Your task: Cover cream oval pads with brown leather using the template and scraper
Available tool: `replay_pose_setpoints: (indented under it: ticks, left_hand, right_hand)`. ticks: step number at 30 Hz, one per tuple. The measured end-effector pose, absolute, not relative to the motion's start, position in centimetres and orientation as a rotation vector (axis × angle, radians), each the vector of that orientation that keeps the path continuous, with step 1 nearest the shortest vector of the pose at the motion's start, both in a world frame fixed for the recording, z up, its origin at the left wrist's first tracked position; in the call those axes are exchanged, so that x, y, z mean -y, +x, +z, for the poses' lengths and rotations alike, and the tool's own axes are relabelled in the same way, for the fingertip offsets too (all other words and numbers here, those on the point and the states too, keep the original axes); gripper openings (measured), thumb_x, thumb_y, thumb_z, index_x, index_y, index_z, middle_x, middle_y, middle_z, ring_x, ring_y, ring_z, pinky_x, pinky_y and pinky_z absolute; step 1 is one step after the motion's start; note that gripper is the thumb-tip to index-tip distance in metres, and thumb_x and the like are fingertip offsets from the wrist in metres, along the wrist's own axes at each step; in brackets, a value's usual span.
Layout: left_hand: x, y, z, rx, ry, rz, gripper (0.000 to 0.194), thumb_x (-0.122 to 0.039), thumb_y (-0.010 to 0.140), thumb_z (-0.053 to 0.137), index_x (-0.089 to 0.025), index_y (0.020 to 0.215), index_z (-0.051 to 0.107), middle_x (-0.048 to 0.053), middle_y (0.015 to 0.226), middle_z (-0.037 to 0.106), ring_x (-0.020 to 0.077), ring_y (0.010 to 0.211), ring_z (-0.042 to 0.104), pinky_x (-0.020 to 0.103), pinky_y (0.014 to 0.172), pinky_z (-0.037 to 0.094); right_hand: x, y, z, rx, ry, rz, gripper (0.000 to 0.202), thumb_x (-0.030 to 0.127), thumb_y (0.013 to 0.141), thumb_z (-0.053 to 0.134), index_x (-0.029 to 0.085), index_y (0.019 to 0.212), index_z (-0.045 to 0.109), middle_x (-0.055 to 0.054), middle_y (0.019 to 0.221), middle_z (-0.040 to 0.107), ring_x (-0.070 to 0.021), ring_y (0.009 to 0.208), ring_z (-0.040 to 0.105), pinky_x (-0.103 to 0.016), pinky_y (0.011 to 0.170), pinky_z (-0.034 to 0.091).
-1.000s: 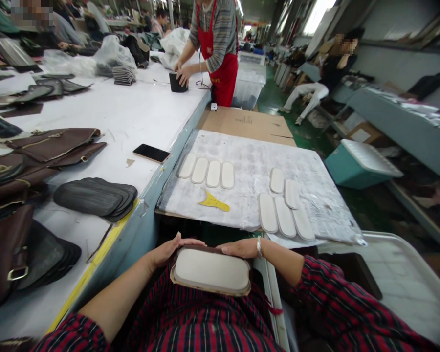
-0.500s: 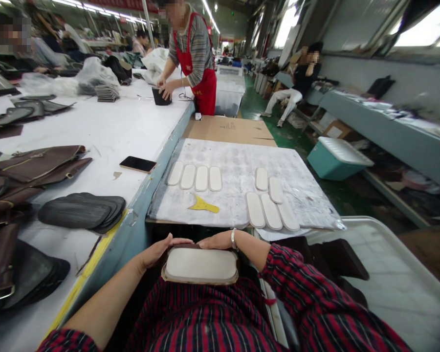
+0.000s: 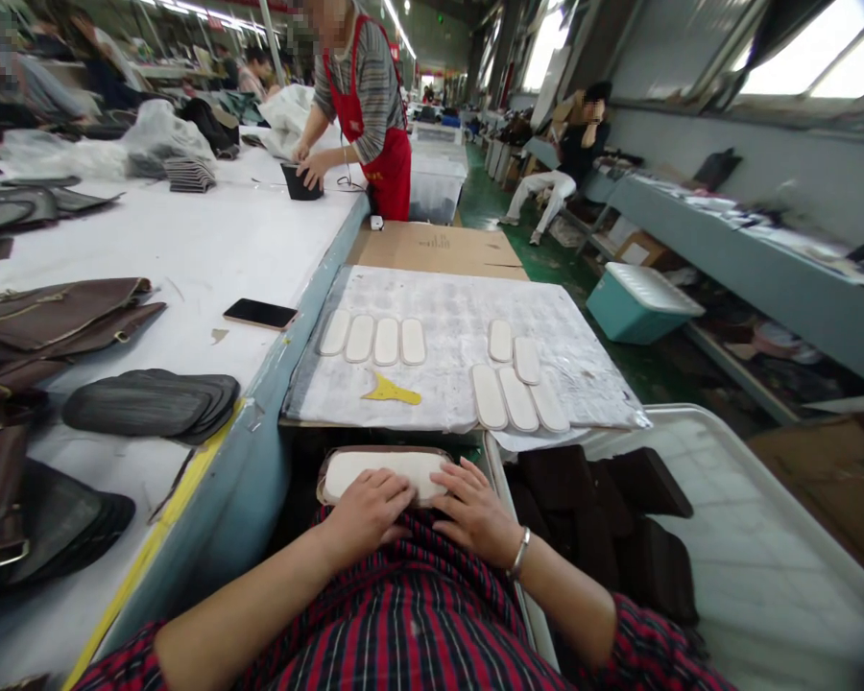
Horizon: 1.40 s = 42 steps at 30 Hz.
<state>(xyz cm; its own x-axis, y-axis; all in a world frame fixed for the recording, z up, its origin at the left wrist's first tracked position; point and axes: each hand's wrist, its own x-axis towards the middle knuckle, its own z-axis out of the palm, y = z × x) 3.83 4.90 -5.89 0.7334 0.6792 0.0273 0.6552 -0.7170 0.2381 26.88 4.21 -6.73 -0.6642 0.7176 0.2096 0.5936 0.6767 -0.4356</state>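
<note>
A long oval white panel [image 3: 349,467] with a brown leather rim lies at my lap, just below the front edge of the work board. My left hand [image 3: 371,509] has its fingers over the panel's near edge and the thumb low on the near side. My right hand [image 3: 471,509], with a bracelet at the wrist, grips the right end, fingers spread on the white face. Both hands hide the near rim and part of the right end. Beyond, several white oval pieces [image 3: 387,342] lie on the board, with a yellow template-like piece [image 3: 391,389] between the groups.
The paper-covered board [image 3: 446,297] is in front. On the left table are a phone [image 3: 260,314], black oval pieces [image 3: 148,403] and brown leather parts [image 3: 58,317]. Dark brown pieces [image 3: 605,509] lie in a white tub [image 3: 756,537] at right. A co-worker in a red apron [image 3: 389,173] stands behind.
Both hands have moved from the far edge of the panel to its near edge. The panel has shifted slightly up and away from my body, and the view has turned a little right.
</note>
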Motion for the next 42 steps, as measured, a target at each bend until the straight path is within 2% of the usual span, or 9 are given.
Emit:
replay_pose_setpoints:
  ticks: [5,8,14,20,28,31,33,37,42]
  left_hand:
    - [-4.3,3.2,-6.8,-1.145,2.737,0.292,0.038,-0.033,0.082,0.053,-0.022,0.117,0.048,0.006,0.110,0.055,0.0217,0.099,0.047,0.036,0.083,0.036]
    - [-4.2,3.2,-6.8,-1.167,2.752,0.320,0.029,-0.025,0.088,0.042,-0.022,0.115,0.050,0.006,0.106,0.056,0.0191,0.096,0.048,0.034,0.081,0.037]
    - [-4.1,3.6,-7.1,-1.177,2.771,0.275,0.037,-0.035,0.082,0.052,-0.021,0.115,0.049,0.005,0.108,0.055,0.0215,0.096,0.046,0.036,0.078,0.036]
    - [-4.0,3.6,-6.6,-1.193,2.755,0.277,0.027,-0.024,0.087,0.043,-0.022,0.113,0.050,0.005,0.104,0.056,0.0190,0.092,0.047,0.034,0.074,0.034]
    - [-3.7,5.0,-6.4,-1.324,2.608,0.357,0.025,-0.023,0.087,0.039,-0.022,0.105,0.057,0.006,0.096,0.059,0.0207,0.089,0.047,0.037,0.075,0.035]
    - [-4.4,5.2,-6.6,-1.341,2.369,0.469,0.021,-0.024,0.085,0.044,-0.022,0.095,0.062,0.006,0.094,0.060,0.0219,0.092,0.048,0.039,0.080,0.036]
    - [-5.3,4.2,-6.4,-1.298,2.177,0.538,0.023,-0.025,0.082,0.050,-0.022,0.103,0.059,0.005,0.092,0.061,0.0199,0.089,0.052,0.037,0.080,0.040]
    - [-6.5,-0.6,-4.8,-1.237,1.864,0.810,0.061,-0.026,0.081,0.051,-0.024,0.134,0.022,0.008,0.118,0.050,0.0145,0.090,0.058,0.031,0.081,0.046]
    - [-5.0,-4.8,-4.5,-1.312,2.141,0.701,0.046,-0.040,0.067,0.066,-0.024,0.108,0.055,0.009,0.131,0.040,0.0291,0.125,0.029,0.049,0.103,0.024]
  right_hand:
    - [-3.5,24.8,-7.4,2.412,-1.074,0.329,0.024,0.012,0.086,0.040,0.023,0.091,0.061,-0.002,0.103,0.062,-0.0180,0.117,0.041,-0.046,0.108,0.019]
    - [-3.7,24.2,-6.7,2.380,-1.134,0.329,0.022,0.011,0.084,0.039,0.019,0.084,0.060,-0.005,0.108,0.058,-0.0199,0.120,0.037,-0.048,0.108,0.017]
    - [-3.3,24.2,-6.1,2.427,-1.108,0.309,0.022,0.009,0.083,0.038,0.018,0.086,0.058,-0.005,0.109,0.057,-0.0205,0.121,0.036,-0.047,0.109,0.015]
    - [-3.2,24.0,-6.2,2.357,-1.217,0.329,0.018,0.011,0.081,0.040,0.019,0.078,0.057,-0.007,0.110,0.055,-0.0226,0.120,0.036,-0.049,0.108,0.017]
    - [-3.6,22.4,-6.6,2.271,-1.476,0.304,0.014,0.011,0.077,0.044,0.018,0.069,0.053,-0.010,0.113,0.053,-0.0270,0.122,0.033,-0.052,0.104,0.021]
    - [-3.6,21.7,-6.4,2.283,-1.550,0.265,0.013,0.008,0.075,0.044,0.017,0.075,0.054,-0.012,0.116,0.052,-0.0282,0.123,0.032,-0.052,0.102,0.023]
    - [-3.6,21.4,-6.2,2.274,-1.585,0.236,0.017,0.007,0.073,0.045,0.017,0.083,0.054,-0.014,0.122,0.048,-0.0283,0.124,0.031,-0.052,0.102,0.023]
    - [-4.1,21.8,-5.8,2.264,-1.651,0.291,0.029,0.005,0.067,0.049,0.015,0.094,0.051,-0.015,0.136,0.034,-0.0277,0.126,0.027,-0.050,0.102,0.023]
    - [-5.7,22.2,-5.1,2.428,-1.601,0.513,0.058,0.020,0.067,0.057,0.015,0.122,0.040,-0.012,0.142,0.024,-0.0257,0.130,0.020,-0.047,0.104,0.019]
